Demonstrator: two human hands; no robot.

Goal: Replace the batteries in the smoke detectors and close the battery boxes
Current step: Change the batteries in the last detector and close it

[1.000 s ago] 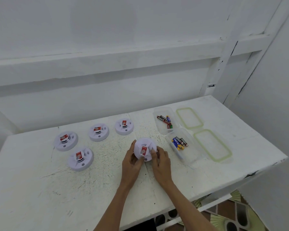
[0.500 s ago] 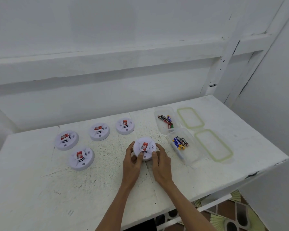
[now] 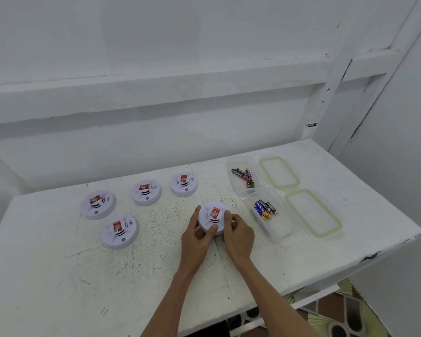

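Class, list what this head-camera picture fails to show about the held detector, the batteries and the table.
Head view: underside of held smoke detector faces away; left hand and right hand cover its near rim.
Head view: print on batteries in near box, too small.
Head view: near left corner of table, cut by frame edge.

A bare utility corner, likely domestic: scuffed white-painted table (image 3: 58, 276), whitewashed plank walls (image 3: 156, 45), patterned floor tiles (image 3: 345, 312) beneath.
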